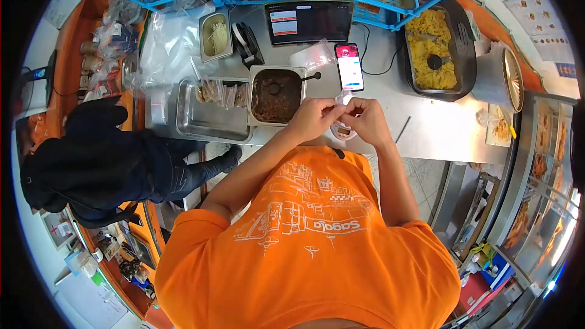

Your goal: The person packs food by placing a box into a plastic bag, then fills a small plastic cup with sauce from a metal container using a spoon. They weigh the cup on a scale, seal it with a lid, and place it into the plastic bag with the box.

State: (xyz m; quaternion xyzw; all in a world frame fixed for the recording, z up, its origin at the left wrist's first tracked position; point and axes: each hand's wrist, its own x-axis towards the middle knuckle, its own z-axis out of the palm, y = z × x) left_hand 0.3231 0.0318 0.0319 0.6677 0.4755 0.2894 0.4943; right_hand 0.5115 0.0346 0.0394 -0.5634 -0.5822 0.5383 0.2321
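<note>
Near the front edge of the table [448, 132], left hand [314, 120] and right hand [369, 123] pinch a plastic bag [345, 95], fingers narrow; a slack pinch could drop it onto the scale [343, 132].

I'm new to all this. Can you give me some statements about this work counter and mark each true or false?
1. The left hand and right hand are close together, with clear plastic at their fingers. True.
2. The yellow food is in a blue basket. False: it is in a black tray.
3. The phone has its screen lit. True.
4. The shirt is green. False: it is orange.
5. A black handle reaches over the rim of the pan of brown food. True.
</note>
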